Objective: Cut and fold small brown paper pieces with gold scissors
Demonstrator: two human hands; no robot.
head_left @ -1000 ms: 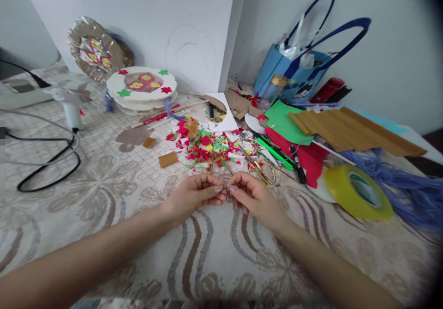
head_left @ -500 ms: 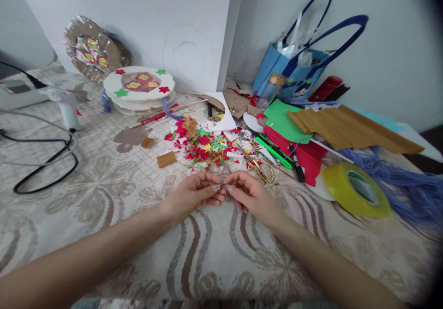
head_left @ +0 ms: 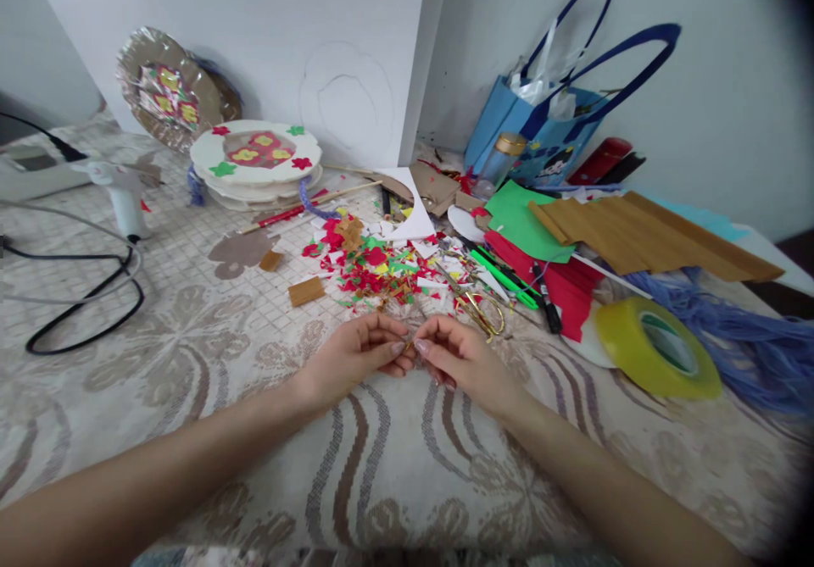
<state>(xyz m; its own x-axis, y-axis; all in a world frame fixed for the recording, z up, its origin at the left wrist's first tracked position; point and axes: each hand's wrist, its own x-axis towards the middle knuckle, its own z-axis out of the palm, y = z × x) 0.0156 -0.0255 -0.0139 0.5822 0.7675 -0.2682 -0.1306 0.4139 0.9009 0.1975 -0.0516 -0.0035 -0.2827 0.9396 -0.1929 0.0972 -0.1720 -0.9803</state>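
My left hand (head_left: 365,351) and my right hand (head_left: 458,355) meet fingertip to fingertip over the front of the table. Both are closed in a pinch around a tiny piece of brown paper (head_left: 409,344), mostly hidden by the fingers. Just beyond them spreads a heap of cut paper scraps (head_left: 381,275) in red, green, yellow and white. Gold-handled scissors (head_left: 482,313) lie beside the heap, close to my right hand. Two loose squares of brown crepe paper, the nearer one (head_left: 306,291) and the farther one (head_left: 270,260), rest beyond my left hand.
At right lie a roll of yellow tape (head_left: 610,338), blue yarn (head_left: 731,338), a brown crepe sheet (head_left: 642,228), green paper (head_left: 525,224) and markers. A blue bag (head_left: 499,122) stands behind. Decorated discs (head_left: 209,156) and a white glue gun (head_left: 124,198) with its cable are at left.
My fingertips have shifted very slightly around the brown paper, and a bit more of it shows. The view has moved a little; the things on the table stay put.
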